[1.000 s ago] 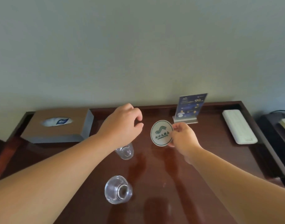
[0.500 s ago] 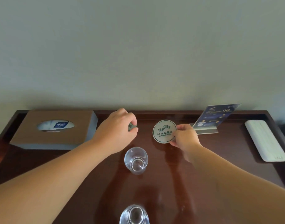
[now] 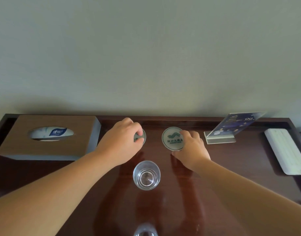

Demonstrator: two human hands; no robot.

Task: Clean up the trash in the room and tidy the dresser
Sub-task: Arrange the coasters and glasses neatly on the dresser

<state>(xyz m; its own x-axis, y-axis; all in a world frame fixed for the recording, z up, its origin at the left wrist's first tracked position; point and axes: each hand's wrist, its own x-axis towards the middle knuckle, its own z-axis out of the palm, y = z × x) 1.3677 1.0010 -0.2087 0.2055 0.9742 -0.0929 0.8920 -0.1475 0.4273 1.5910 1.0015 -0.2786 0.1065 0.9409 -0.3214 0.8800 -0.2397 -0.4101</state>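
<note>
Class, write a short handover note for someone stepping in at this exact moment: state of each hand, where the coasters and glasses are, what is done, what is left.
Left hand: fingers pressing on the left coaster, near the tissue box.
Right hand: fingertips on the right coaster, which lies flat on the dresser.
Glasses: one upright glass in front of the coasters, a second glass at the bottom edge of view.
Done: both coasters lie side by side near the back edge.
Left: probably let go and stand a glass on each coaster.
</note>
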